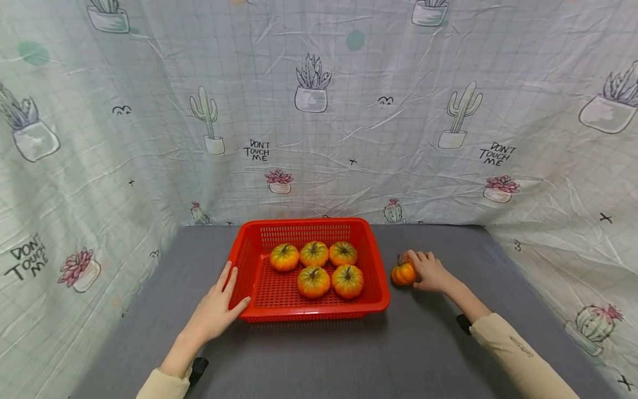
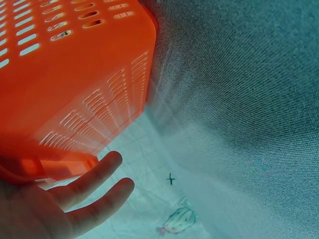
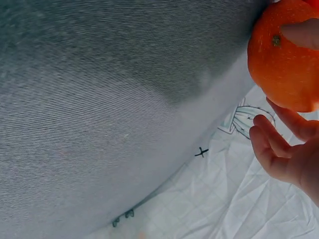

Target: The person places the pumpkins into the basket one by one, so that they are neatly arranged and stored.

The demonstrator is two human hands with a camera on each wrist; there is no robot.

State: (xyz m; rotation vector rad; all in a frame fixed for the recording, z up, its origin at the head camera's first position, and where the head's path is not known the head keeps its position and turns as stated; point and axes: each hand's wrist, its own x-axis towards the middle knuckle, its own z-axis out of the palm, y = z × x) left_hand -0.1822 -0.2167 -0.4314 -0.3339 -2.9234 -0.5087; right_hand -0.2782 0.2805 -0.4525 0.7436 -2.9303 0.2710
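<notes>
Beside the right side of a red plastic basket (image 1: 309,311), my right hand (image 1: 431,272) grips a small orange pumpkin (image 1: 403,274). The right wrist view has the thumb across the pumpkin (image 3: 284,64) and fingers along its other side; its underside faces that camera. My left hand (image 1: 211,310) touches the basket's left front corner, thumb at the rim and the other fingers stretched along the outer left wall. Two of those fingers (image 2: 102,206) extend past the basket wall (image 2: 75,79) in the left wrist view. Inside the basket sit several orange-yellow pumpkins (image 1: 313,281) with stems up.
A dark grey cloth surface (image 1: 319,360) lies under the basket and both arms. Around its back and sides hangs a pale curtain (image 1: 349,133) printed with cacti and potted plants. The basket walls have slotted openings.
</notes>
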